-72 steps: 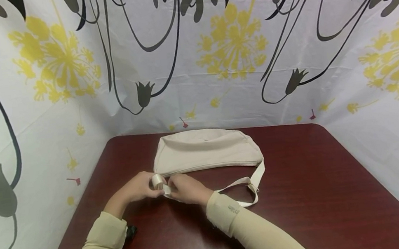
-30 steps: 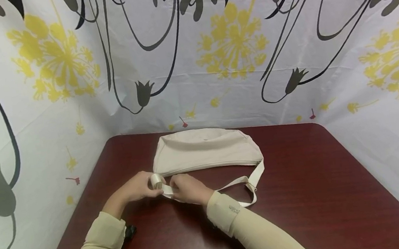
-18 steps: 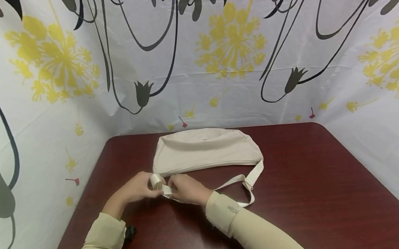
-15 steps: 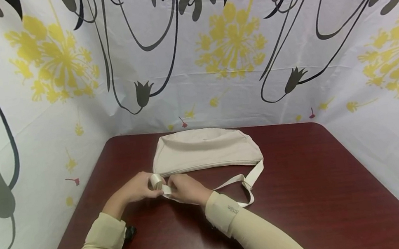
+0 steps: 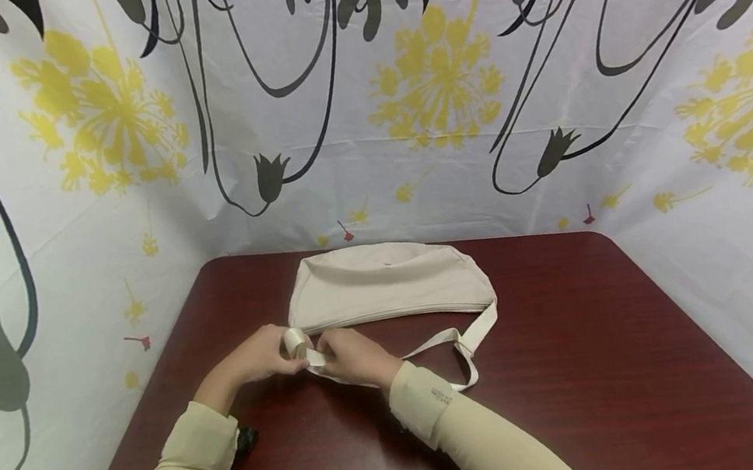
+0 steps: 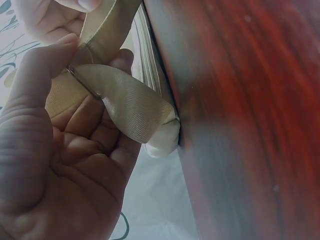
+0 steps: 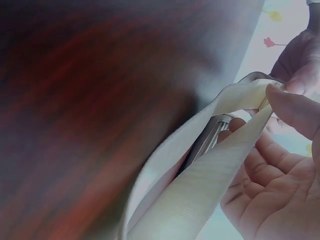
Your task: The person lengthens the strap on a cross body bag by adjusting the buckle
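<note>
A cream shoulder bag lies on the dark red table, its zipped edge facing me. My left hand pinches its webbing strap beside a thin metal slider. The strap bulges in a small loop above the left fingers. Close by on the right, my right hand pinches the same strap between thumb and fingers. In the right wrist view two lengths of strap run from the right fingertips back toward the camera. Part of the slider is hidden behind the left thumb.
The strap's other end curves over the table to a second adjuster by the bag's right corner. A small black object shows by the left cuff. Patterned white cloth hangs behind the table and along both sides.
Both hands stay in nearly the same place, gripping the strap. The slack strap loop and adjuster at right have slid slightly left. The bag has not visibly moved.
</note>
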`<state>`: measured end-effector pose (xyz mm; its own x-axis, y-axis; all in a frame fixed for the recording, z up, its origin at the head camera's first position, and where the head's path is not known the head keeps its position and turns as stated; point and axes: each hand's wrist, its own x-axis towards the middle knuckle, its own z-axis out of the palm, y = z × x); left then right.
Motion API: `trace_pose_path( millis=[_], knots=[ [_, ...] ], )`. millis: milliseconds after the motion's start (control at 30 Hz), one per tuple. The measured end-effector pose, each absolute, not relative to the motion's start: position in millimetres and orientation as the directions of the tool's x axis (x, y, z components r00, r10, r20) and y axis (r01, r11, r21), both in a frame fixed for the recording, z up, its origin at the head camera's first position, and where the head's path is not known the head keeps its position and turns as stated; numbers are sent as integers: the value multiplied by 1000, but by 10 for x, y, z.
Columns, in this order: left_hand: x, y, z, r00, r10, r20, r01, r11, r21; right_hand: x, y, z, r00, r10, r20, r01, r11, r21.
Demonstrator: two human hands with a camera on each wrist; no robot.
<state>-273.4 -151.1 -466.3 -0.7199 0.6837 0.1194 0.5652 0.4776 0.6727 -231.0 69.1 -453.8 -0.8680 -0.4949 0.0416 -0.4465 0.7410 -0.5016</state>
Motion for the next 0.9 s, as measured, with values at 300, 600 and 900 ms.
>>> trace_pose_path(
  millis=[300, 600, 900],
  knots=[
    [-2716, -1512, -4652, -723, 679, 125, 566, 479, 671, -2294, 756, -4516, -876, -482, -13, -420, 776, -470],
    [-2727, -1517, -4666, -724, 678, 128, 564, 475, 676, -2281, 798, -4496, -873, -487, -37, -415, 780, -469],
    [-2724, -1509, -4662, -725, 677, 128, 559, 470, 683, -2284, 790, -4466, -845, -534, -7, -483, 770, -417]
  ],
)
